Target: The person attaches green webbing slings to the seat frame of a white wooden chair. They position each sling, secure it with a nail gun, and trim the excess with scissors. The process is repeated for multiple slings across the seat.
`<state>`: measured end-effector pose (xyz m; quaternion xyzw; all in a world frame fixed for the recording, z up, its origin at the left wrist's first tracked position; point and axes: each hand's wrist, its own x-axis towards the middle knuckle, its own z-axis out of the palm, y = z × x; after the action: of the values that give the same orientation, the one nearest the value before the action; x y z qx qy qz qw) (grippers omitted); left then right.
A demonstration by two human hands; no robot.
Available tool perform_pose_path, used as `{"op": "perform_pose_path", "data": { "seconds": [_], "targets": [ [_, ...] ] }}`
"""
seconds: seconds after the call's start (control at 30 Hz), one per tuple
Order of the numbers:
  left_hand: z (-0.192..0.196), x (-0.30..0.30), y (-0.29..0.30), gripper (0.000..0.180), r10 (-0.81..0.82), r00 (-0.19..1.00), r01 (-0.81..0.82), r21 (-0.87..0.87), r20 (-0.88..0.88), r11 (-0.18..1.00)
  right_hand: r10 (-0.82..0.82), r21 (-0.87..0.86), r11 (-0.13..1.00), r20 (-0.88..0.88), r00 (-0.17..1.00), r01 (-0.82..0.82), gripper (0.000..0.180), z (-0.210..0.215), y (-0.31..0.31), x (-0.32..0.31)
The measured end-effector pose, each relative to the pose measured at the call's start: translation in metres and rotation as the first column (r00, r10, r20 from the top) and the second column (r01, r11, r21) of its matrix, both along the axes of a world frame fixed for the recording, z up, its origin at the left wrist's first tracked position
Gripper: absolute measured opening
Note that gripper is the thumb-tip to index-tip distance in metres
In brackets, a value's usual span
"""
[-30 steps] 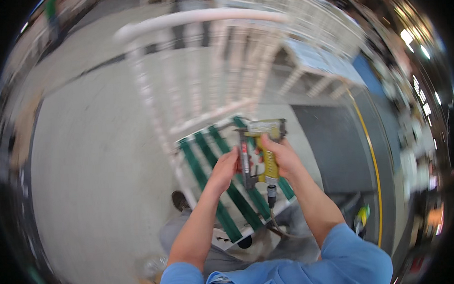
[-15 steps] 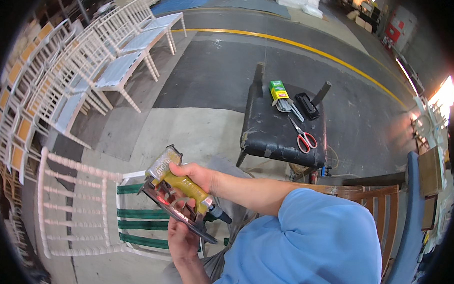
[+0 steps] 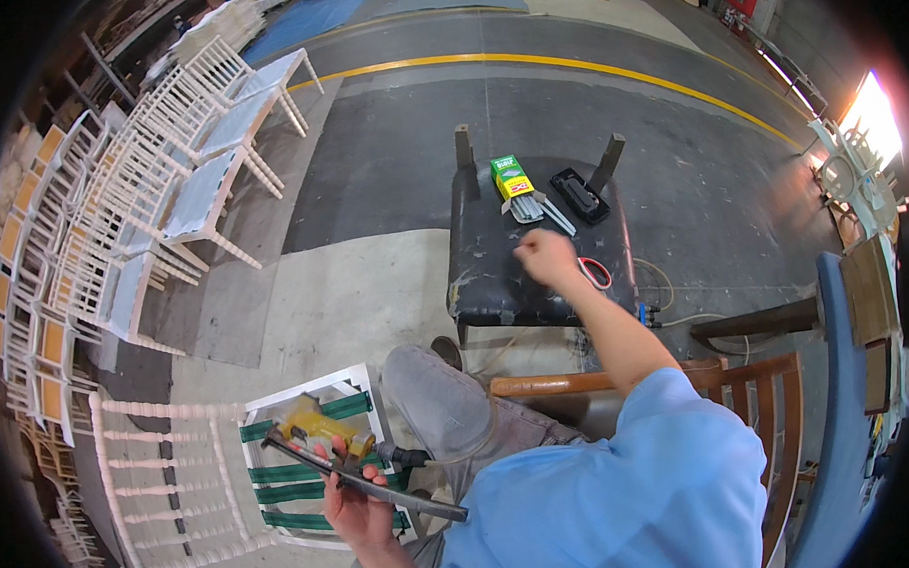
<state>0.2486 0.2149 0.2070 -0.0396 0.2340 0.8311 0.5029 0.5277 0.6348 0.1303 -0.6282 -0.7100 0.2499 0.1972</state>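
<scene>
My left hand [image 3: 360,513] is closed round the long dark magazine of a yellow pneumatic staple gun [image 3: 324,426], its fingers curled over the edge. The gun is tilted above a white chair frame [image 3: 370,387] strung with green webbing straps [image 3: 281,474]. My right hand [image 3: 547,258] is closed over a worn black padded seat [image 3: 505,292], beside red-handled scissors [image 3: 596,272]. Its fingers are bunched, and I cannot make out what they hold. Just beyond that hand lie a green and yellow box [image 3: 512,182] with strips of staples [image 3: 528,211] at its open end and a black tray [image 3: 580,194].
White spindle-back chairs [image 3: 206,193] stand in rows on the left. Two dark posts [image 3: 610,158] rise from the black seat's far side. A hose [image 3: 696,318] runs to its right. A wooden slatted chair [image 3: 769,403] and a blue panel [image 3: 824,391] are close on my right.
My right hand has let go of the staple gun and moved up and right to the black seat. My left hand still holds the gun, now lower and tilted differently. The view has shifted.
</scene>
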Motion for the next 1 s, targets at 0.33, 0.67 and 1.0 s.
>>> {"op": "perform_pose_path", "data": {
  "seconds": [0.33,0.67,1.0],
  "targets": [
    [-0.022,-0.007,-0.026,0.06,0.051,0.999,-0.051,-0.008,-0.011,0.999,-0.363,0.059,0.931,0.24,0.9,0.36,0.022,-0.036,0.05,0.074],
    [-0.031,-0.005,-0.04,0.06,0.103,0.994,-0.1,-0.096,0.026,0.99,-0.324,0.02,0.944,0.222,0.92,0.328,0.025,-0.034,0.042,0.077],
    [-0.037,0.001,-0.044,0.058,0.16,0.985,-0.151,-0.134,0.066,0.979,-0.335,0.062,0.942,0.175,0.926,0.329,0.022,0.003,0.026,0.121]
  ]
}}
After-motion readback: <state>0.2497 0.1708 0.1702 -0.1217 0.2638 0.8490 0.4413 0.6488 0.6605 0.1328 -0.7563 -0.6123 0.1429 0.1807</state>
